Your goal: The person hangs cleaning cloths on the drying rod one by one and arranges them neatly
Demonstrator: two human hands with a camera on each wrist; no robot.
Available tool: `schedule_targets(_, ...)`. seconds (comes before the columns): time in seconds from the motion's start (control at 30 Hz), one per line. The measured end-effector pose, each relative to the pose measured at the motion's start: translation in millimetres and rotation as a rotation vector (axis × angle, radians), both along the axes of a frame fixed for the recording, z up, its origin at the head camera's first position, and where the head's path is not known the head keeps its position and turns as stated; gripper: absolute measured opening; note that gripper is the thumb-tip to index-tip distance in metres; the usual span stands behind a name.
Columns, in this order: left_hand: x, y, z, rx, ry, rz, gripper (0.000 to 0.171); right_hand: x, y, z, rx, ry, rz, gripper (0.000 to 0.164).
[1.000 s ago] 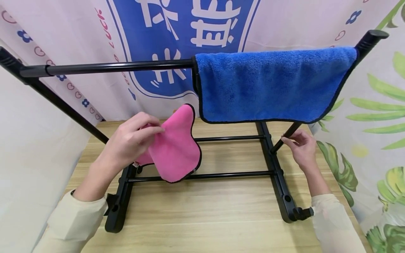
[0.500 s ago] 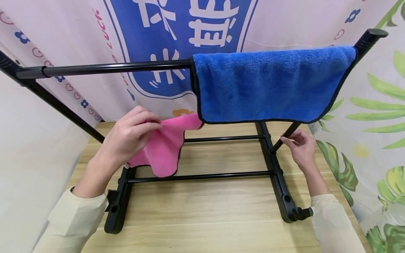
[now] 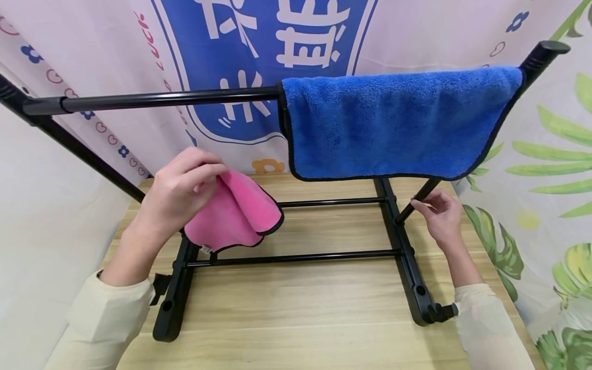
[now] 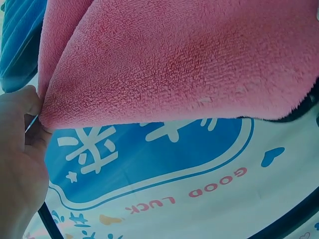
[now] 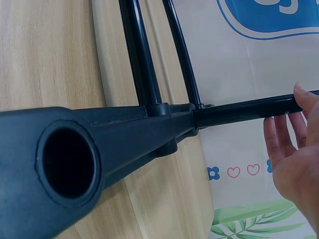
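Observation:
My left hand (image 3: 178,192) pinches a pink plush cloth (image 3: 222,216) with black edging at its upper part. The cloth hangs folded above the left side of the rack's base, below the top bar (image 3: 171,98). Close up in the left wrist view, thumb and fingers hold one corner of the pink cloth (image 4: 164,64). My right hand (image 3: 441,216) grips the right upright post low down, thumb on one side and fingers on the other; the right wrist view shows this post (image 5: 244,110) too. A blue plush cloth (image 3: 398,123) with black edging drapes over the top bar's right half.
The black rack stands on a wooden table (image 3: 296,318), its two feet joined by thin crossbars (image 3: 324,255). Behind hangs a printed curtain (image 3: 407,31); a leaf-patterned cloth (image 3: 550,205) covers the right side. A knob (image 3: 443,312) sticks out from the right foot.
My left hand has moved slightly left and up with the pink cloth, whose hanging part has swung and folded over. The right hand and the blue cloth stay in place.

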State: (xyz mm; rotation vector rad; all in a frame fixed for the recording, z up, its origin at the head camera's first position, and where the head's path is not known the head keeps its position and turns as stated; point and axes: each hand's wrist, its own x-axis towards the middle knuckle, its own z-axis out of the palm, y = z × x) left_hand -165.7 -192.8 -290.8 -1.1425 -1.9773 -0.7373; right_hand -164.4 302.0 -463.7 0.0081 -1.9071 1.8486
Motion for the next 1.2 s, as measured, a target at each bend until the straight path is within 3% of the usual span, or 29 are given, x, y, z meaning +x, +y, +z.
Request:
schedule_targets(0.13, 0.9, -0.8, 3.9, 0.005, 0.016, 0.03, 0.033, 0.4, -0.1, -0.2, -0.011, -0.007, 0.0, 0.016)
schedule_targets(0.53, -0.5, -6.9, 14.2, -0.045, 0.068, -0.013, 0.022, 0.5, 0.2, -1.2, -0.008, -0.002, -0.004, 0.016)
schedule_targets(0.8, -0.8, -6.7, 20.6, -0.056, 0.07, 0.012, 0.026, 1.6, -0.3, -0.3, -0.012, -0.007, -0.007, 0.016)
schedule_targets(0.9, -1.6, -5.8, 23.3, -0.021, 0.081, 0.028, 0.027, 1.7, -0.7, 0.4, -0.001, -0.009, -0.011, 0.016)
schedule_targets(1.2, -6.7, 3.9, 35.8, 0.237, 0.103, 0.067, 0.015, 1.3, -1.9, 1.3, 0.014, -0.013, -0.013, 0.017)
